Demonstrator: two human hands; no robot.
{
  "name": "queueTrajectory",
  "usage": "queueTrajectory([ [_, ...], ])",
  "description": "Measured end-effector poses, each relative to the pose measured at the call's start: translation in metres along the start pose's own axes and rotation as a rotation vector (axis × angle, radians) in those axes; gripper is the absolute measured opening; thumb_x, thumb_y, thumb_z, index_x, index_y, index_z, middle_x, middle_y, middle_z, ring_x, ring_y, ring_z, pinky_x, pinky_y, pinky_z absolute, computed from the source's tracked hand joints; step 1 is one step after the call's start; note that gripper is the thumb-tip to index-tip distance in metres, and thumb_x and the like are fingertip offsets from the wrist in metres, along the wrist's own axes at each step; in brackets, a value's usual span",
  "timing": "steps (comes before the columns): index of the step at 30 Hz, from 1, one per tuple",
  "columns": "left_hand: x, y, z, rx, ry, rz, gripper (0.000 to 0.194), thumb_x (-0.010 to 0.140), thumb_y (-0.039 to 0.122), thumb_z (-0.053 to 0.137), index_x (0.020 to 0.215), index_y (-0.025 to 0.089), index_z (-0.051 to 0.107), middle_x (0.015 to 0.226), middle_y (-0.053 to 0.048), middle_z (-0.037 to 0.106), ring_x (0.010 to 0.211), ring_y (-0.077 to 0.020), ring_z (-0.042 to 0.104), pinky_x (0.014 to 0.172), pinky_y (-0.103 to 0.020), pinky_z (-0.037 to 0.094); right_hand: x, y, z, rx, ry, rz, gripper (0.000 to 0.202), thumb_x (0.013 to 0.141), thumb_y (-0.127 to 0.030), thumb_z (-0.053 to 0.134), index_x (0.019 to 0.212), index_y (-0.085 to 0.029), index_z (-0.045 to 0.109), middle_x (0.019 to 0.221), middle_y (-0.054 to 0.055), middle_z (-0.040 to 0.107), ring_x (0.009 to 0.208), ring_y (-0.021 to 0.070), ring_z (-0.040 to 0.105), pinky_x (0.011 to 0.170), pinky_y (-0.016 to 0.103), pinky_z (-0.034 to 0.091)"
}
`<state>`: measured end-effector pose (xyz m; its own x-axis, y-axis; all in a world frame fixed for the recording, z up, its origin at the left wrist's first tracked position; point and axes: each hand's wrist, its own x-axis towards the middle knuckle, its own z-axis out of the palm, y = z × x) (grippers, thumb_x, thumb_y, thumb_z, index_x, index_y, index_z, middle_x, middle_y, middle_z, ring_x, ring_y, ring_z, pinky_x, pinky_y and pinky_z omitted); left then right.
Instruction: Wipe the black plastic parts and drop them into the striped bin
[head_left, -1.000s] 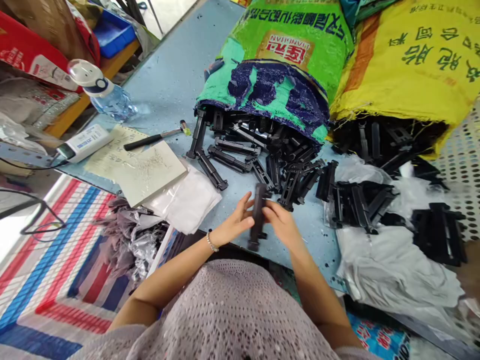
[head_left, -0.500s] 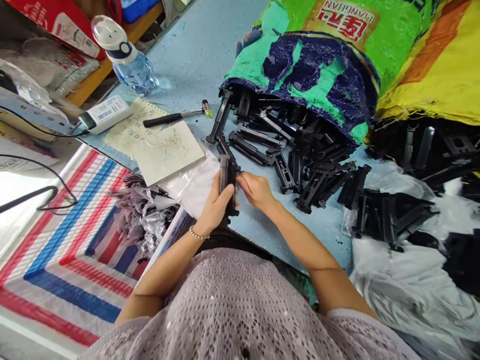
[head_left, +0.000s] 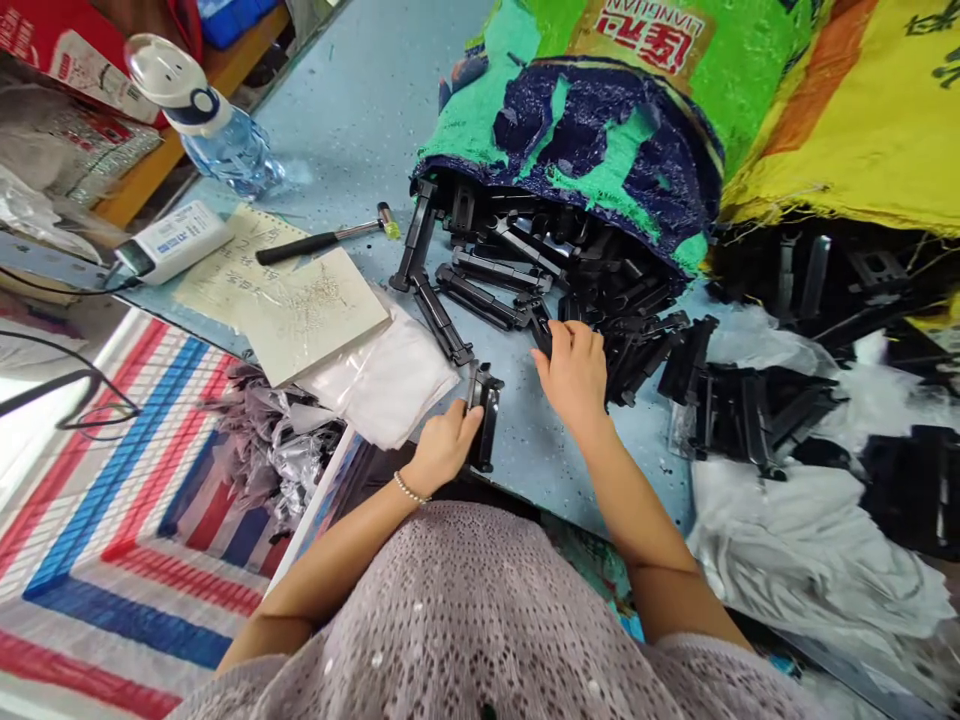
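Observation:
My left hand [head_left: 441, 443] is closed around a black plastic part [head_left: 487, 420], a long narrow piece with stepped ends, held near the table's front edge. Further right, my right hand [head_left: 576, 375] has its fingers curled over another black part [head_left: 538, 322] at the near side of a loose pile; its fingertips are partly hidden behind that piece. More black parts [head_left: 487, 300] spill from the mouth of a green and dark blue sack [head_left: 600, 130]. One single part [head_left: 442, 318] lies between the pile and a white plastic bag [head_left: 401, 385].
A hammer [head_left: 322, 243] lies behind a square pad [head_left: 319, 320] with tiny bits on it. Beyond are a white box-shaped device [head_left: 180, 240] and a water bottle [head_left: 225, 140]. At right, a yellow sack [head_left: 862, 120] and white cloth [head_left: 810, 540] surround more black parts.
My right hand has left the part in my left hand and moved right to the pile. My left hand has lowered its part toward the table edge. The view has shifted slightly.

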<state>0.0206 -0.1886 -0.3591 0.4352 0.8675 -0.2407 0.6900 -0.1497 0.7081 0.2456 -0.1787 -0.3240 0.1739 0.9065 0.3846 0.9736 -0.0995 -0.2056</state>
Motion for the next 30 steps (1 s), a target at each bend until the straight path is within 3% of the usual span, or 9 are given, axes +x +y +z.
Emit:
queueTrajectory([
  [3, -0.002, 0.011, 0.014, 0.327, -0.086, 0.019, 0.051, 0.104, 0.055, 0.033, 0.104, 0.014, 0.064, 0.076, -0.013, 0.07, 0.077, -0.0322, 0.073, 0.071, -0.039, 0.052, 0.013, 0.022, 0.0, 0.032, -0.139, 0.106, 0.044, 0.096, -0.027, 0.055, 0.136, -0.01, 0.057, 0.117, 0.023, 0.066, 0.111, 0.0387, 0.058, 0.094, 0.055, 0.046],
  [6, 0.001, 0.019, 0.009, 0.336, -0.02, 0.07, 0.062, 0.101, 0.064, 0.034, 0.104, 0.011, 0.067, 0.082, -0.018, 0.072, 0.084, -0.0362, 0.073, 0.077, -0.046, 0.054, 0.003, 0.025, -0.01, 0.43, -0.156, 0.232, 0.042, 0.097, -0.036, 0.055, 0.135, -0.018, 0.057, 0.116, 0.015, 0.069, 0.108, 0.0329, 0.063, 0.094, 0.05, 0.05],
  [9, 0.008, 0.026, -0.005, -0.134, 0.094, 0.264, 0.066, 0.101, 0.066, 0.031, 0.125, 0.013, 0.062, 0.11, -0.019, 0.071, 0.105, -0.0308, 0.069, 0.096, -0.048, 0.053, -0.023, 0.003, -0.022, 0.918, -0.253, 0.255, 0.041, 0.098, -0.052, 0.052, 0.129, -0.025, 0.057, 0.108, 0.007, 0.072, 0.094, 0.0243, 0.068, 0.081, 0.039, 0.056],
  [11, 0.014, 0.03, -0.012, -0.556, 0.109, 0.356, 0.063, 0.103, 0.064, 0.029, 0.139, 0.018, 0.054, 0.128, -0.015, 0.066, 0.118, -0.0259, 0.064, 0.106, -0.043, 0.049, -0.039, -0.019, -0.027, 1.033, -0.357, 0.172, 0.039, 0.1, -0.057, 0.048, 0.119, -0.025, 0.06, 0.1, 0.004, 0.072, 0.087, 0.021, 0.068, 0.075, 0.035, 0.055],
  [14, 0.015, 0.035, -0.018, -0.933, 0.041, 0.267, 0.057, 0.102, 0.056, 0.044, 0.147, 0.023, 0.045, 0.128, -0.01, 0.066, 0.115, -0.0232, 0.065, 0.099, -0.038, 0.054, -0.044, -0.043, -0.029, 0.805, -0.319, 0.048, 0.038, 0.104, -0.054, 0.042, 0.098, -0.023, 0.062, 0.089, 0.004, 0.07, 0.081, 0.0199, 0.065, 0.073, 0.034, 0.05],
  [19, 0.006, 0.032, -0.021, -1.067, -0.147, 0.069, 0.063, 0.096, 0.054, 0.057, 0.148, 0.023, 0.041, 0.095, -0.005, 0.069, 0.068, -0.016, 0.068, 0.058, -0.028, 0.056, -0.016, -0.042, -0.015, 0.326, -0.003, -0.14, 0.045, 0.107, -0.052, 0.033, 0.09, -0.02, 0.06, 0.086, 0.01, 0.067, 0.081, 0.0224, 0.061, 0.07, 0.034, 0.042],
  [22, 0.006, 0.029, -0.023, -1.032, -0.088, 0.02, 0.061, 0.094, 0.052, 0.059, 0.145, 0.023, 0.044, 0.085, -0.002, 0.067, 0.058, -0.0131, 0.064, 0.05, -0.025, 0.052, -0.006, -0.038, -0.007, 0.269, -0.04, -0.187, 0.05, 0.109, -0.049, 0.026, 0.082, -0.021, 0.058, 0.077, 0.006, 0.065, 0.071, 0.0193, 0.059, 0.064, 0.032, 0.036],
  [25, 0.011, 0.027, -0.026, -0.986, 0.023, -0.014, 0.056, 0.093, 0.05, 0.062, 0.14, 0.024, 0.048, 0.083, -0.002, 0.066, 0.058, -0.0138, 0.065, 0.05, -0.025, 0.053, -0.019, -0.043, -0.008, 0.331, -0.177, -0.211, 0.052, 0.109, -0.053, 0.029, 0.079, -0.021, 0.058, 0.071, 0.002, 0.064, 0.061, 0.0156, 0.055, 0.058, 0.031, 0.032],
  [30, 0.016, 0.018, -0.037, -0.79, 0.159, 0.038, 0.045, 0.1, 0.054, 0.047, 0.129, 0.02, 0.054, 0.089, -0.006, 0.069, 0.074, -0.0189, 0.069, 0.064, -0.03, 0.056, -0.063, -0.055, -0.012, 0.387, -0.287, -0.576, 0.049, 0.105, -0.056, 0.04, 0.082, -0.018, 0.062, 0.075, 0.005, 0.068, 0.066, 0.0163, 0.058, 0.062, 0.031, 0.037],
])
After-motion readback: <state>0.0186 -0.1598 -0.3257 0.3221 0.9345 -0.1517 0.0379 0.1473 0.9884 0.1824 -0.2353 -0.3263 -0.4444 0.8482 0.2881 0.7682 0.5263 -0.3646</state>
